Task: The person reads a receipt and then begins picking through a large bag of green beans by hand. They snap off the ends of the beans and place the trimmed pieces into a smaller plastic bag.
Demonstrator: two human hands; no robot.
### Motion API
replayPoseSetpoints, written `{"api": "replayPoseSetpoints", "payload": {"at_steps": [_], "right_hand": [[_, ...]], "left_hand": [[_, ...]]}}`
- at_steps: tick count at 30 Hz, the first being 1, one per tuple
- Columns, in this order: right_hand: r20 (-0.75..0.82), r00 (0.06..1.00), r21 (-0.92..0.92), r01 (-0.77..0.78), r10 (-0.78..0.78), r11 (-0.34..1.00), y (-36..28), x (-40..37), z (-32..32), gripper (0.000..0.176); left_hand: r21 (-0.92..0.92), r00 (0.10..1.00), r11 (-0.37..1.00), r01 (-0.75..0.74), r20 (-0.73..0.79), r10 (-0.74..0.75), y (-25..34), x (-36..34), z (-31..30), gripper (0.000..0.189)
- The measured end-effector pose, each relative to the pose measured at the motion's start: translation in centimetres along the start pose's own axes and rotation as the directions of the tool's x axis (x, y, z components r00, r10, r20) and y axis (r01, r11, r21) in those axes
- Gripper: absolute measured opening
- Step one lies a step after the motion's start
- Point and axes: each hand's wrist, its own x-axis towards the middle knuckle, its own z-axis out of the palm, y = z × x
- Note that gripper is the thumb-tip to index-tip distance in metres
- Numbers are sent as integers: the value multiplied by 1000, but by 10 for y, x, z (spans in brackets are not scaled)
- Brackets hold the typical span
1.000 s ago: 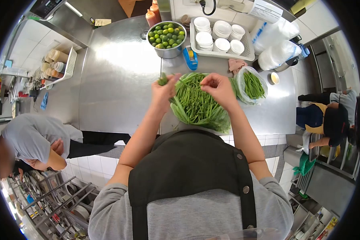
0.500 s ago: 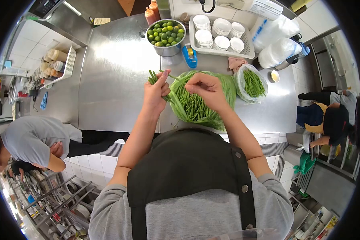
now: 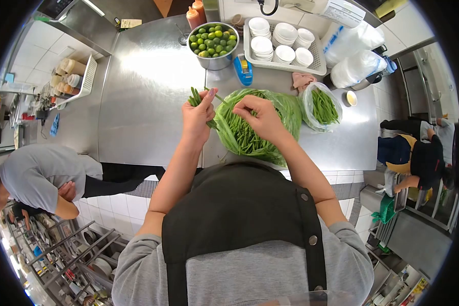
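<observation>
My left hand (image 3: 198, 115) is wrapped round a small bunch of green beans (image 3: 194, 97), their ends sticking out above and below the fist. One green bean (image 3: 219, 98) slants out from its thumb and index finger towards the right. Just beyond that bean's tip, my right hand (image 3: 262, 115) has thumb and fingers pinched together; whatever lies between them is too small to make out. Under my right hand sits an open green plastic bag (image 3: 294, 115) full of cut green beans (image 3: 239, 133). A smaller clear bag (image 3: 307, 113) with longer green beans (image 3: 323, 106) stands to its right.
Behind the bags are a metal pot (image 3: 215, 62) of limes, a blue tape dispenser (image 3: 244, 71) and a white basket (image 3: 285, 68) of stacked small dishes. A small cup (image 3: 351, 98) is at the right. A person (image 3: 48, 176) stands at left, another (image 3: 418, 158) at right.
My right hand has shifted slightly left and up, its fingers still pinched. My left hand keeps its hold on the beans, almost in place. The person at right has moved a little.
</observation>
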Motion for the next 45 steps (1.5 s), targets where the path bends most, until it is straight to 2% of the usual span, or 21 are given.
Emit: {"api": "replayPoseSetpoints", "payload": {"at_steps": [3, 6, 9, 11, 12, 13, 15, 16, 19, 20, 24, 27, 31, 33, 34, 35, 37, 40, 42, 43, 45], "right_hand": [[83, 996, 169, -48, 35, 984, -9, 0, -4, 11], [126, 988, 514, -139, 85, 846, 2, 0, -11, 6], [307, 936, 473, -305, 170, 827, 5, -3, -28, 9], [382, 893, 63, -284, 240, 957, 20, -2, -34, 14], [404, 869, -151, -245, 286, 958, 30, -3, -33, 16], [385, 885, -258, -169, 262, 951, 46, -7, -26, 17], [361, 911, -463, -12, 201, 886, 75, -13, -9, 20], [327, 907, -431, -106, 265, 896, 66, -8, 1, 15], [254, 954, -481, -16, 157, 877, 67, -8, 30, 11], [241, 946, -511, -66, 217, 857, 74, -7, 37, 11], [196, 972, -548, 1, 128, 836, 68, -1, 25, 10], [198, 980, -422, 57, 31, 905, 53, 2, 3, 9], [48, 997, -257, 77, -67, 963, 37, 7, -8, 6], [-99, 991, 110, -84, 95, 990, 44, 6, -1, 7], [-145, 971, 298, -142, 192, 944, 47, 5, 2, 8], [-139, 938, 583, -180, 316, 792, 50, 4, 2, 7], [-4, 853, 951, -157, 522, 265, 50, 3, 2, 6], [-23, 833, 861, -264, 553, 435, 61, -5, 1, 6], [-35, 873, 486, -410, 486, 772, 67, -17, -4, 10], [-24, 891, 242, -435, 453, 868, 69, -23, -7, 12], [-32, 888, -80, -460, 459, 884, 77, -32, -14, 11]], "left_hand": [[29, 999, 999, 45, 23, -45, -6, -3, 3, 19], [35, 997, 997, 65, -32, -64, -15, 0, 0, 20], [-14, 997, 997, 72, -41, -73, -20, 9, -15, 19], [-101, 995, 990, 99, -9, -100, -20, 13, -25, 21], [-163, 993, 979, 119, 11, -119, -19, 14, -27, 23], [-224, 991, 965, 137, 32, -133, -19, 15, -27, 26], [-152, 986, 974, 168, 17, -167, -17, 11, -19, 31], [-117, 983, 976, 182, 5, -183, -17, 8, -15, 33], [39, 980, 979, 198, 27, -199, -26, 2, -12, 33], [44, 969, 971, 237, 65, -239, -35, 7, -24, 27], [485, 972, 851, 200, 14, -236, -46, 4, -27, 17], [711, 987, 702, -45, 142, -81, -52, 1, -22, 14], [690, 946, 655, -307, 298, 129, -57, 7, -15, 13], [621, 930, 701, -350, 317, 184, -49, 9, -6, 12], [605, 929, 715, -350, 322, 182, -43, 10, -1, 12], [590, 928, 729, -348, 325, 180, -37, 10, 4, 11], [542, 944, 789, -291, 295, 146, -31, 7, 9, 12], [367, 974, 927, -74, 228, -12, -25, 7, 10, 15], [157, 955, 975, 161, 223, -193, -13, 9, -1, 20], [49, 956, 978, 201, 211, -206, -11, 9, -2, 20], [-171, 954, 949, 266, 190, -233, -8, 10, -2, 21]]}}
